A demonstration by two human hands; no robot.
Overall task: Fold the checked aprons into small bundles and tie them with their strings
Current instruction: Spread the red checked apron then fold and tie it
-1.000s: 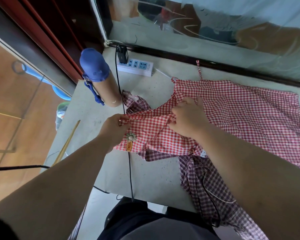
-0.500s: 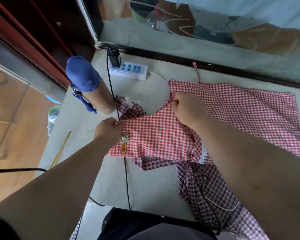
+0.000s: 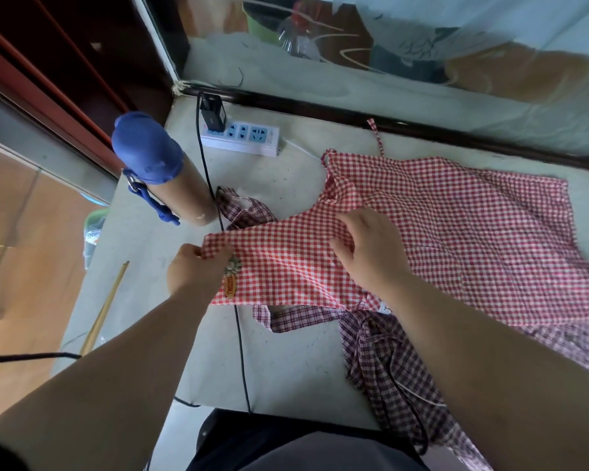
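Red-and-white checked cotton apron (image 3: 456, 212) lies on grey table (image 3: 286, 355), spreading from centre toward 3 o'clock. Your left hand (image 3: 193, 271) pinches its 9 o'clock corner. Your right hand (image 3: 371, 249), fingers curled, grips fold near its middle. Dark maroon checked apron (image 3: 388, 365) lies crumpled partly beneath, at 5 o'clock.

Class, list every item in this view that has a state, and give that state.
red apron, spread out, not bundled
dark apron, crumpled, partly under red apron
left hand, pinches red apron's corner
right hand, grips red apron's edge
bottle, upright, capped
power strip, one plug in
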